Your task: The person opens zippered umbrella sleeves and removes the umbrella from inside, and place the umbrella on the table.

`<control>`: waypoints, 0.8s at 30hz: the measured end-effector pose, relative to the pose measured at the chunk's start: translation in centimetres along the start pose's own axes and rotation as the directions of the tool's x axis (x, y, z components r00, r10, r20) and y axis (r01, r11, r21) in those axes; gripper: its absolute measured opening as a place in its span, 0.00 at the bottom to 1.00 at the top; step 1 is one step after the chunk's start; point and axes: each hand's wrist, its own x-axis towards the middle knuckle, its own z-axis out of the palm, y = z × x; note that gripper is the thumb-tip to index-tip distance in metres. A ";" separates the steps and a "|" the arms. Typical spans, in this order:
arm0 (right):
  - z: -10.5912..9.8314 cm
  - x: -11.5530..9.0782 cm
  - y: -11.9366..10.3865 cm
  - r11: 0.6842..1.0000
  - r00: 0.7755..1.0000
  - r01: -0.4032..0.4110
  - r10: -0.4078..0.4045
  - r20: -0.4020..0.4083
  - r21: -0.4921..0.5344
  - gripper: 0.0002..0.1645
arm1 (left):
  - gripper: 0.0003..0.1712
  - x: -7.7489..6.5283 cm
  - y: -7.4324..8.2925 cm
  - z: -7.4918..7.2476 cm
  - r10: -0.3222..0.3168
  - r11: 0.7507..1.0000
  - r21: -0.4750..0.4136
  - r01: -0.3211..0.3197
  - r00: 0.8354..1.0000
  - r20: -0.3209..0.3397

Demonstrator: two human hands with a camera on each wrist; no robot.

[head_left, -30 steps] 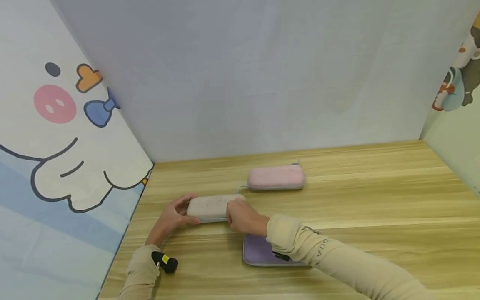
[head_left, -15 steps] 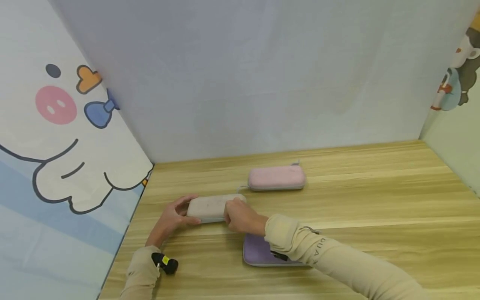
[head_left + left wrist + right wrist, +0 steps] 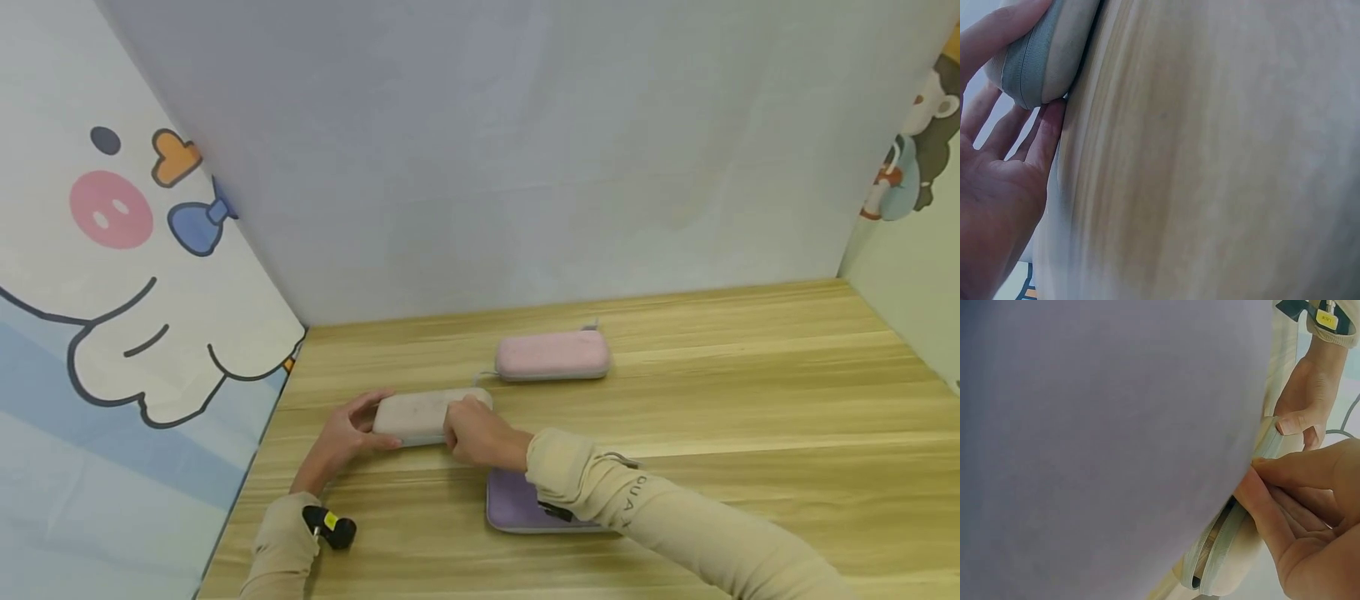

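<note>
A cream zip-up case (image 3: 420,414) lies on the wooden table. My left hand (image 3: 343,435) grips its left end, thumb at the front side and fingers behind; the left wrist view shows the grey zip band (image 3: 1030,69) between them. Along the front side, toward the right end, my right hand (image 3: 480,433) pinches the zipper pull, which the fingertips hide. In the right wrist view, the zip stands parted in a dark gap (image 3: 1200,569) on the right-end side of those fingers (image 3: 1263,494), with the lid still lying down.
A purple case (image 3: 513,504) lies in front, partly under my right forearm, and fills much of the right wrist view. Behind to the right is a pink case (image 3: 553,356) with a grey loop. Cartoon-printed panels (image 3: 112,275) stand at the sides.
My right hand has slid slightly left along the front of the cream case. The left hand and the cases stay in place.
</note>
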 end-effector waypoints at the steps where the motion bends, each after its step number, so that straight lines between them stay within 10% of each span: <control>1: 0.0 0.0 0.0 1.000 1.000 -0.001 0.001 0.003 -0.002 0.20 | 0.49 0.0 0.0 0.0 -0.001 1.000 0.001 0.001 1.000 0.000; 24: 0.1 0.6 -1.2 1.000 1.000 -0.004 0.004 0.007 0.009 0.18 | 0.49 -0.4 0.1 -0.5 0.017 1.000 -0.012 -0.017 1.000 0.023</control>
